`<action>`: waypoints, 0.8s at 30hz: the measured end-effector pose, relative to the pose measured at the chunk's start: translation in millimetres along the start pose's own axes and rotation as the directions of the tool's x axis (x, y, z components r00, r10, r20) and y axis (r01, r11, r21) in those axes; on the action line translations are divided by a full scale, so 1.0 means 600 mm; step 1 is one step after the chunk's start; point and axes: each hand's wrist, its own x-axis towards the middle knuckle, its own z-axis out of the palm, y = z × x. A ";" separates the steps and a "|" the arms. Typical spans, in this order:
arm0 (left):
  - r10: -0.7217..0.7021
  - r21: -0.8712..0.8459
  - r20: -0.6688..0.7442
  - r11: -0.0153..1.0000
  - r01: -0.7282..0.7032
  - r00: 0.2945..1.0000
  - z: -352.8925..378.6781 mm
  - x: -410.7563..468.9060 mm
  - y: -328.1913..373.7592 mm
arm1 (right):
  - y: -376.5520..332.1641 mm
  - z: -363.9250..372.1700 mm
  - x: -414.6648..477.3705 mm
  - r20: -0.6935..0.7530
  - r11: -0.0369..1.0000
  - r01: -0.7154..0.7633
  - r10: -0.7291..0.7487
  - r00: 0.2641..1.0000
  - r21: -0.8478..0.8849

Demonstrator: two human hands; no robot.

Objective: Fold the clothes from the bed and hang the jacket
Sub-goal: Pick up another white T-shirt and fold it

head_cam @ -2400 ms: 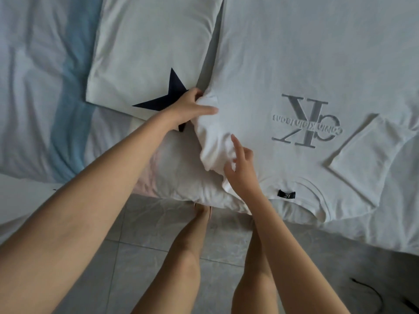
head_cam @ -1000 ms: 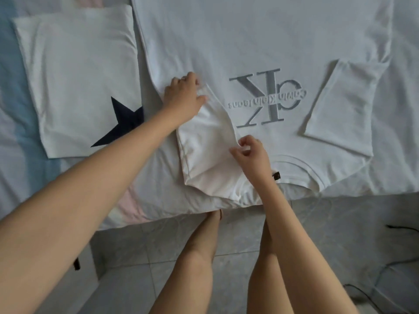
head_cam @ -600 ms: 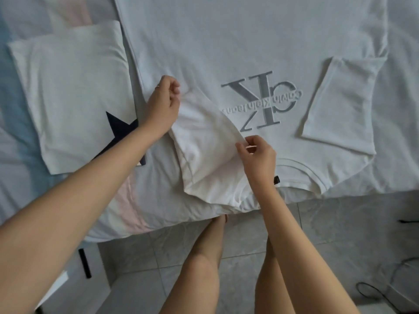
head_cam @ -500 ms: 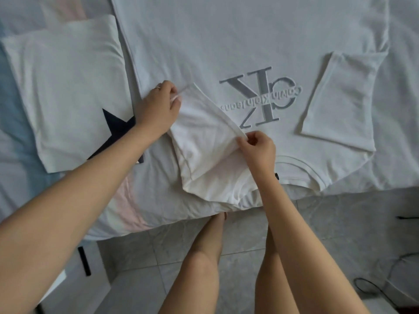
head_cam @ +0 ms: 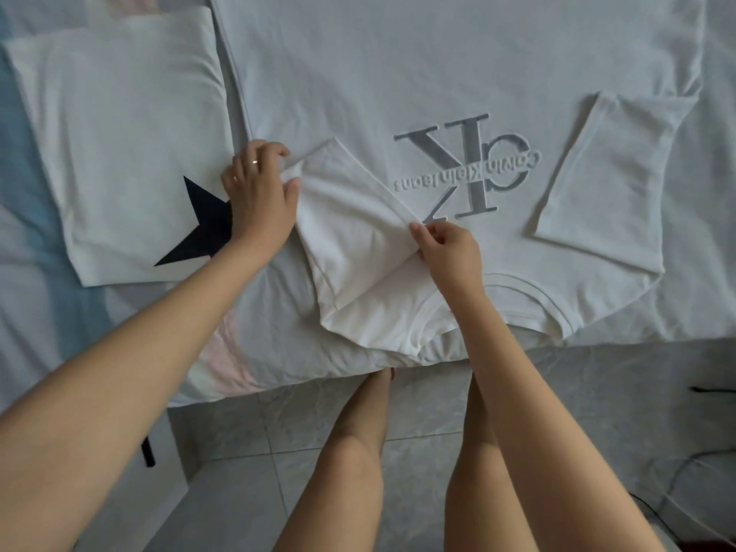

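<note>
A white T-shirt point(head_cam: 398, 65) with a grey logo lies flat on the bed, its collar at the near edge. Its left sleeve point(head_cam: 350, 233) is folded in over the chest. My left hand point(head_cam: 259, 197) holds the far corner of that sleeve, fingers curled round the cloth. My right hand point(head_cam: 446, 249) pinches the sleeve's hem near the logo. The right sleeve point(head_cam: 609, 173) lies folded in, flat on the shirt. No jacket is in view.
A folded white shirt with a dark star point(head_cam: 119, 145) lies on the bed to the left. The bed sheet point(head_cam: 36, 241) has blue and pink stripes. Below is tiled floor point(head_cam: 597, 392) with a dark cable point(head_cam: 713, 390) at right.
Both hands have drawn the left sleeve in over the chest and kept hold of it. The camera has shifted, so the folded star shirt sits further left.
</note>
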 end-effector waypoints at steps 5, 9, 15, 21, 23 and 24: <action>-0.419 -0.430 0.076 0.805 0.409 0.905 0.029 -0.126 0.068 | 0.000 0.011 -0.002 -0.033 0.999 0.010 -0.009 0.999 0.031; -0.275 -0.356 0.180 0.877 0.323 0.945 0.051 -0.234 0.088 | 0.003 0.011 -0.002 -0.021 0.992 -0.005 0.007 1.000 0.128; -0.298 -0.181 0.027 0.937 0.298 0.954 0.038 -0.272 0.053 | 0.001 -0.011 0.007 0.090 0.984 -0.037 0.021 0.996 0.176; -0.671 -0.330 0.166 0.653 0.682 0.722 0.071 -0.323 0.078 | -0.006 0.008 0.002 0.128 0.997 -0.032 0.024 0.992 0.066; -0.714 -0.348 0.260 0.559 0.753 0.650 0.083 -0.331 0.094 | -0.005 0.013 -0.002 0.111 0.996 -0.044 0.036 0.993 0.073; -0.732 -0.357 0.287 0.517 0.778 0.618 0.086 -0.331 0.098 | -0.003 0.016 -0.005 0.105 0.995 -0.055 0.046 0.993 0.083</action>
